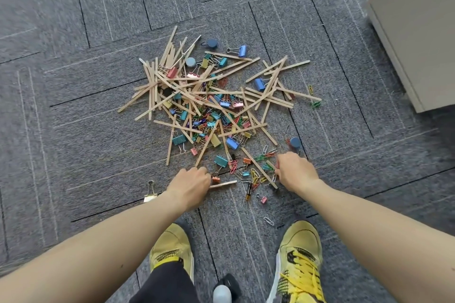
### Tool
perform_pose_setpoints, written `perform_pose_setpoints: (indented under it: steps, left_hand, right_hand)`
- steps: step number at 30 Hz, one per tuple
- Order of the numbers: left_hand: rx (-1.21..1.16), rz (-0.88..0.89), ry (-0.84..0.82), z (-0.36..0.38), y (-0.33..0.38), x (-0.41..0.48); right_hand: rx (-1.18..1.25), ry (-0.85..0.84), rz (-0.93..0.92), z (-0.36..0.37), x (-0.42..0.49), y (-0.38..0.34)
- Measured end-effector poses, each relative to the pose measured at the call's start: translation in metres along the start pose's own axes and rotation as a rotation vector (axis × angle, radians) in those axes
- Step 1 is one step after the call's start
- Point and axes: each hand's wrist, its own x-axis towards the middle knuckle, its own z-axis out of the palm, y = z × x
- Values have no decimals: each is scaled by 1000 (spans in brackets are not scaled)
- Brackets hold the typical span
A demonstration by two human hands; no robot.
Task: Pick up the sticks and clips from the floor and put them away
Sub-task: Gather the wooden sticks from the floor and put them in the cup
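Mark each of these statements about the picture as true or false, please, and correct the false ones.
1. A pile of sticks and clips lies on a grey carpet. True.
2. The left hand and the right hand are both at the near edge of the pile. True.
3. The shoes are red. False: they are yellow.
4. The white binder clip lies in the middle of the pile. False: it lies apart, on the carpet left of the left hand.
5. The pale cabinet stands at the upper left. False: it stands at the upper right.

Tan sticks (216,92), multicoloured clips (216,115), grey carpet (98,142)
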Motion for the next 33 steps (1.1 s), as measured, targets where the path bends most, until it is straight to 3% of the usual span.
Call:
perform_pose_setpoints:
  steps: [4, 9, 13, 19, 25, 27, 30, 33]
  left_hand:
    - [-2, 52, 7, 6, -4, -4]
    - [-176, 137, -6, 7, -11, -7]
    - [-585, 29, -57, 3, -22, -5]
    - [-877, -118, -18, -20, -29, 6]
    - [-654, -81, -217, -83, -65, 16]
    - [-664, -97, -153, -101, -80, 24]
    - [-774, -223, 97, -120, -103, 38]
    - [-848, -365, 222, -120, -123, 52]
  right_hand:
    - [21, -8, -36, 1, -1, 1]
    - [268, 59, -119, -6, 4, -10]
    - [341, 63, -125, -4, 8, -28]
    - [205, 41, -48, 10, 11, -38]
    - [52, 23, -122, -2, 15, -49]
    - [53, -31, -211, -16, 20, -51]
    - [94, -98, -360, -45, 33, -49]
    - [155, -86, -399, -76, 49, -49]
